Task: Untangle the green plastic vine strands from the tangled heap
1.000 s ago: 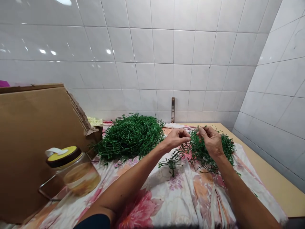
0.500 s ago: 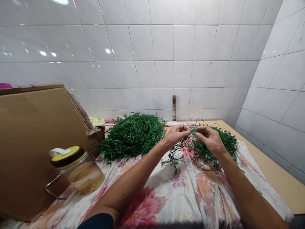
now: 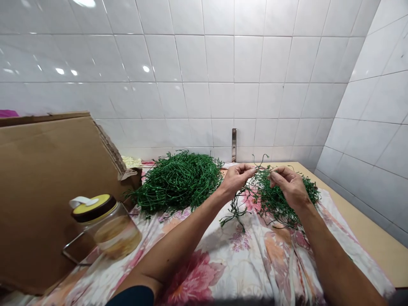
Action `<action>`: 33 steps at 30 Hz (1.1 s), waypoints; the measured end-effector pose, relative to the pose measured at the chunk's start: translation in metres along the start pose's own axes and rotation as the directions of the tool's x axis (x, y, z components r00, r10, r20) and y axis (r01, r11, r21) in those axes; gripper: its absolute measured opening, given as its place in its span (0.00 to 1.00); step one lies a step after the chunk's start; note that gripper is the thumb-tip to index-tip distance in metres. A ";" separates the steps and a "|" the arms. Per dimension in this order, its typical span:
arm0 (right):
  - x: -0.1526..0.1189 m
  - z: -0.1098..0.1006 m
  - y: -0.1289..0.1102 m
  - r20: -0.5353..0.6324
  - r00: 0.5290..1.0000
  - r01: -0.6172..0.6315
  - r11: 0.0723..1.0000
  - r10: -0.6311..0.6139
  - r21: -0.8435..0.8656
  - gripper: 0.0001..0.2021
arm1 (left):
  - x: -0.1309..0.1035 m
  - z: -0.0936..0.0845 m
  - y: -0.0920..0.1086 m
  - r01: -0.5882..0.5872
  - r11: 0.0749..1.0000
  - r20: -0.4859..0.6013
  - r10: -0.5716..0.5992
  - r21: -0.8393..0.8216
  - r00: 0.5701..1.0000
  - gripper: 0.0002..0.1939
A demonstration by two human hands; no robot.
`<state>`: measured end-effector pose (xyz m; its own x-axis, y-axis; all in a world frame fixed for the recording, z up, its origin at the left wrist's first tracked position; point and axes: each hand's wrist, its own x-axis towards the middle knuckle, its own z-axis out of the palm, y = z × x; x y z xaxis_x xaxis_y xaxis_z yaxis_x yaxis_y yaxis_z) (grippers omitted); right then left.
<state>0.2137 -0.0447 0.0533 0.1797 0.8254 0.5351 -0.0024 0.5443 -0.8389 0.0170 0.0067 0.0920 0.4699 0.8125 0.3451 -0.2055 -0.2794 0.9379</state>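
1. Centrally, the big green heap (image 3: 181, 182) lies on the floral cloth (image 3: 236, 263), left of both hands.
2. Right of centre, the smaller green pile (image 3: 280, 206) sits beneath and around the right hand (image 3: 290, 187), its fingertips drawn together; whether they grip anything, I cannot tell.
3. The left hand (image 3: 235, 180) pinches thin green stems (image 3: 259, 162) at its fingertips.

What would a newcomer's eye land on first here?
Probably the big green tangle left of centre, vivid against the pale tiled wall. Next, the left hand and right hand, close together by the smaller green pile at right. Then the yellow-lidded jar at lower left.
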 end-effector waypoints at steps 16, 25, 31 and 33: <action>-0.004 -0.005 -0.018 0.044 0.999 -0.028 0.985 0.021 0.170 0.12 | 0.003 0.001 -0.014 0.030 0.997 -0.014 -0.029 0.071 0.999 0.22; -0.004 -0.003 -0.014 -0.097 0.994 0.049 0.999 -0.046 0.022 0.13 | 0.001 0.010 -0.014 -0.009 0.993 0.002 0.008 0.116 1.000 0.13; -0.003 -0.008 -0.014 -0.084 0.992 0.079 0.983 -0.094 -0.166 0.14 | 0.001 0.013 -0.024 0.016 0.986 0.039 -0.022 0.165 0.999 0.13; -0.004 -0.009 -0.015 -0.039 0.994 0.087 0.942 -0.106 -0.323 0.15 | 0.001 0.012 -0.026 0.006 0.985 0.056 -0.016 0.173 0.998 0.13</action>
<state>0.2215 -0.0571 0.0631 0.2169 0.7570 0.6164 0.3309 0.5370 -0.7760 0.0329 0.0086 0.0688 0.5210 0.7868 0.3311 -0.0506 -0.3587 0.9321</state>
